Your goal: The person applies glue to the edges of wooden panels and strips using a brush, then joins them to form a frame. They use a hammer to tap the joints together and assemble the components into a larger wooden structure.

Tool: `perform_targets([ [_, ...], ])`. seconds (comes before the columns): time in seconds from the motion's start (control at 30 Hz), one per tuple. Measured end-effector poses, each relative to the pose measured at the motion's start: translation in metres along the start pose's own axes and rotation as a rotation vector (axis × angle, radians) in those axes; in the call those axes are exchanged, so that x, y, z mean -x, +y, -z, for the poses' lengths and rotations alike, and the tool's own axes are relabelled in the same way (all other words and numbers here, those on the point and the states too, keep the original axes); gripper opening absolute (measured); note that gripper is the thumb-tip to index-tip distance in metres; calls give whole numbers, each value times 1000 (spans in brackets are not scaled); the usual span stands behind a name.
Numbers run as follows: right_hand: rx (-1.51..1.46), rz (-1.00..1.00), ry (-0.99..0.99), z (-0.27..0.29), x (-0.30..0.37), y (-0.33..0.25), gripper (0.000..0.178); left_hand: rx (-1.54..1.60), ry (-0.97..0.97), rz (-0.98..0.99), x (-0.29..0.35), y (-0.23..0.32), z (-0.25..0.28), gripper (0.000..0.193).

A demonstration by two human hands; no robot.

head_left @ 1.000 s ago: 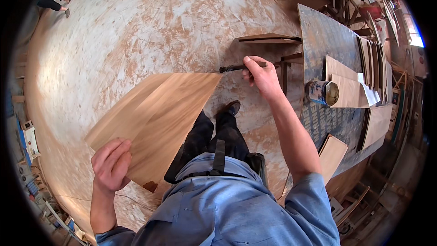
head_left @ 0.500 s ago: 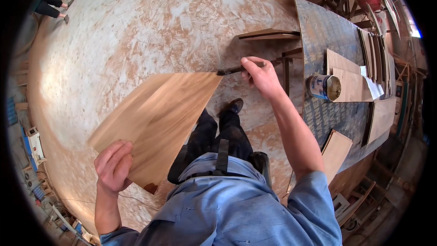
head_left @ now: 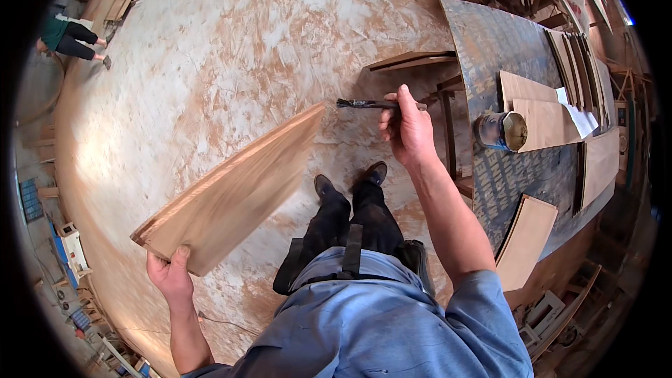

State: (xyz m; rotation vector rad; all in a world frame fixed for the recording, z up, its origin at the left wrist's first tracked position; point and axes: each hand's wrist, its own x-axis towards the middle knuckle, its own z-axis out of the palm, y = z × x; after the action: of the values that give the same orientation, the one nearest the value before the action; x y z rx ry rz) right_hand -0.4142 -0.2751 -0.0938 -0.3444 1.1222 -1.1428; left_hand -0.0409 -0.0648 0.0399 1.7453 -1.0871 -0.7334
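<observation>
My left hand (head_left: 172, 274) grips a flat wooden panel (head_left: 234, 192) by its near left corner, thumb on the face and fingers tucked underneath. The panel is held up tilted, so its long far edge shows. My right hand (head_left: 411, 128) is closed round the handle of a paintbrush (head_left: 371, 104) with dark bristles pointing left. A small gap separates the bristles from the panel's far right corner. To the right of this hand, an open can (head_left: 501, 131) with a blue and white label stands on a dark board table (head_left: 500, 56).
Several wooden panels (head_left: 535, 122) lie on the table, one under a white paper (head_left: 577, 117). Another panel (head_left: 526, 241) sticks out over its near edge. A wooden piece (head_left: 413, 60) juts from the table's left side. Far left, a person (head_left: 73, 38) is on the stained floor (head_left: 231, 42).
The panel has been tipped, bringing its long edge into view, and my left thumb now lies on its face. The brush has come away from the panel's corner.
</observation>
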Motion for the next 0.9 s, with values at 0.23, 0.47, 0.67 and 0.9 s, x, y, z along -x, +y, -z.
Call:
perform_targets([
  [0.23,0,20,-88,-29,6,-6,35,177,35,58,-4,-1,-4,57],
  [0.47,72,57,-41,-29,2,-12,34,200,33,76,-8,-11,10,59],
  [0.67,60,66,14,-29,0,-11,37,234,29,62,-12,-14,14,60],
  [0.9,-69,1,-14,-25,2,3,39,366,36,102,-17,-19,10,59],
])
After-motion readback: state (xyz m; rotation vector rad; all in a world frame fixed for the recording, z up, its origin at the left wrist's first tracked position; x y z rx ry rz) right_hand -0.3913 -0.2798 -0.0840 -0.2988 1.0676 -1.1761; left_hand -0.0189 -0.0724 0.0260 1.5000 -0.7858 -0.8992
